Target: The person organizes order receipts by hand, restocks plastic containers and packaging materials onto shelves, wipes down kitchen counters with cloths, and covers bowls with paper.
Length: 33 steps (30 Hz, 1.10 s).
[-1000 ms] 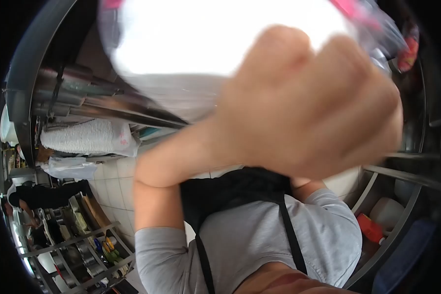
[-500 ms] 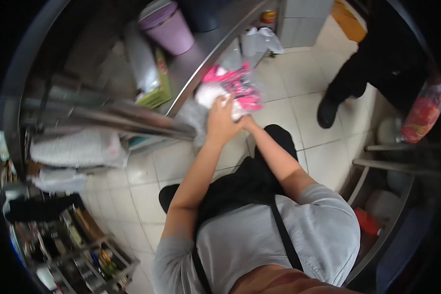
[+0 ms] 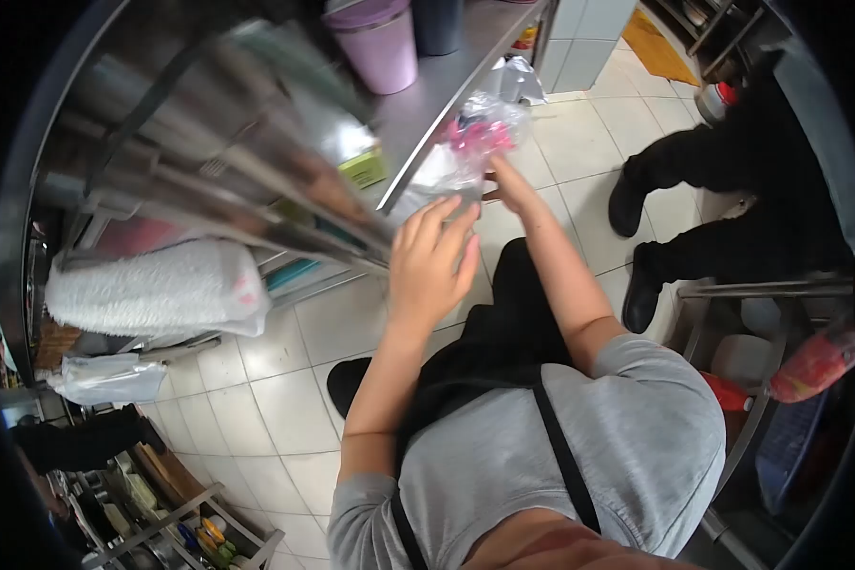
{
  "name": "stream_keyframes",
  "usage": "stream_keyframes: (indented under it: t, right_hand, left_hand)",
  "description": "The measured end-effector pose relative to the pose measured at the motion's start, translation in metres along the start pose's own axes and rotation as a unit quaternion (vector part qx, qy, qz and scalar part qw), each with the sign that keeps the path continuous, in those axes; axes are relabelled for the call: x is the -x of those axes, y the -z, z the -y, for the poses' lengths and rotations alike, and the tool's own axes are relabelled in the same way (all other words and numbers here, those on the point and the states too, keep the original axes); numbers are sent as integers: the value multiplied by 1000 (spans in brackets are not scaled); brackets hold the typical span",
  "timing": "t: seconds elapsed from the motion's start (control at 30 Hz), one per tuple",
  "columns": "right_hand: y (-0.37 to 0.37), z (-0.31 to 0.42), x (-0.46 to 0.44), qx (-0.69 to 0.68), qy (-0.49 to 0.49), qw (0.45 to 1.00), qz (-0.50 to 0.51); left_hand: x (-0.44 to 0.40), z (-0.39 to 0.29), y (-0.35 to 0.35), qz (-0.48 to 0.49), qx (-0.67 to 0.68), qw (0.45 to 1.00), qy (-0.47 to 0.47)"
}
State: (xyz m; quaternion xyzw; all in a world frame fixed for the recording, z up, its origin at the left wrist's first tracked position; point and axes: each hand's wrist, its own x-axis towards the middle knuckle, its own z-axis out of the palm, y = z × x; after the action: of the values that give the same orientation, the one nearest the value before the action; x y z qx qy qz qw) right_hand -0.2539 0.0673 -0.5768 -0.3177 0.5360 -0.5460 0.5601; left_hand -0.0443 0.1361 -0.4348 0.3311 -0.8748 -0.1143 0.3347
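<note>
My left hand (image 3: 432, 261) has its fingers apart and lies next to the lower end of a clear plastic bag with pink print (image 3: 484, 133). Beyond it, my right hand (image 3: 511, 187) is closed on the side of that bag; some of its fingers are hidden. The bag hangs at the front edge of a steel shelf (image 3: 437, 104), and something white shows at its left side.
A pink bucket (image 3: 382, 47) and a green box (image 3: 363, 168) are on the shelf. A white textured roll in plastic (image 3: 157, 290) lies left. A person in black trousers (image 3: 684, 166) stands right, near a rack (image 3: 769, 290) and a red-filled bag (image 3: 812, 366).
The white bulk close to the camera has moved down and away. My left hand has come off the bag, its fingers now spread. The person's second shoe has come into view.
</note>
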Motion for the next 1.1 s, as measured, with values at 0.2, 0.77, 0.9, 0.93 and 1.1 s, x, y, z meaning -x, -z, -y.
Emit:
stream_keyframes:
  t: [0.2,0.77,0.9,0.93,1.1]
  right_hand:
    - [-14,16,6,-46,-91,994,-39]
    - [-22,19,-12,-307,110,940,-97]
    - [12,-4,-9,-403,26,896,-182]
    - [16,-14,-2,-409,11,878,-248]
    - [14,-30,42,-244,-83,929,-264]
  left_hand:
    - [25,52,94,-384,-121,913,-60]
    - [-4,104,67,-427,121,896,5]
    - [-2,109,61,-432,236,870,5]
    - [2,109,61,-428,229,874,8]
    - [-1,106,56,-411,264,873,-11]
